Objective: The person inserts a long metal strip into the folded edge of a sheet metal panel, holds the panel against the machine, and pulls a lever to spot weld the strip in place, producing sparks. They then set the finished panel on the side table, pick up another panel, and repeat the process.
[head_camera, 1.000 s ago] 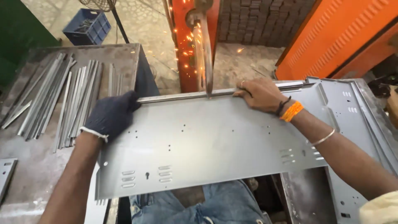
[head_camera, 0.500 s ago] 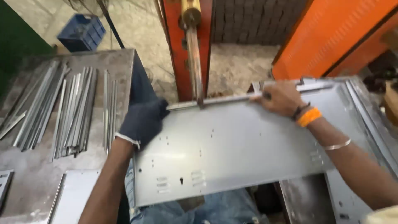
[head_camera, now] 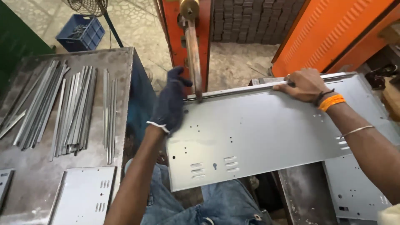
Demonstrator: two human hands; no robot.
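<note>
The left hand (head_camera: pixel 170 104), in a dark glove, has its fingers closed over the left edge of a grey sheet-metal panel (head_camera: pixel 266 133), holding it. The bare right hand (head_camera: pixel 303 84), an orange band at its wrist, has its fingers pressed flat on the panel's far folded edge. The panel lies across the person's lap, its far edge under the copper arm (head_camera: pixel 194 54) of an orange machine (head_camera: pixel 177 29). On the counter (head_camera: pixel 121 62) at left lie metal strips (head_camera: pixel 75 110) and a smaller punched plate (head_camera: pixel 85 193). A blue crate (head_camera: pixel 81 34) stands on the floor beyond.
</note>
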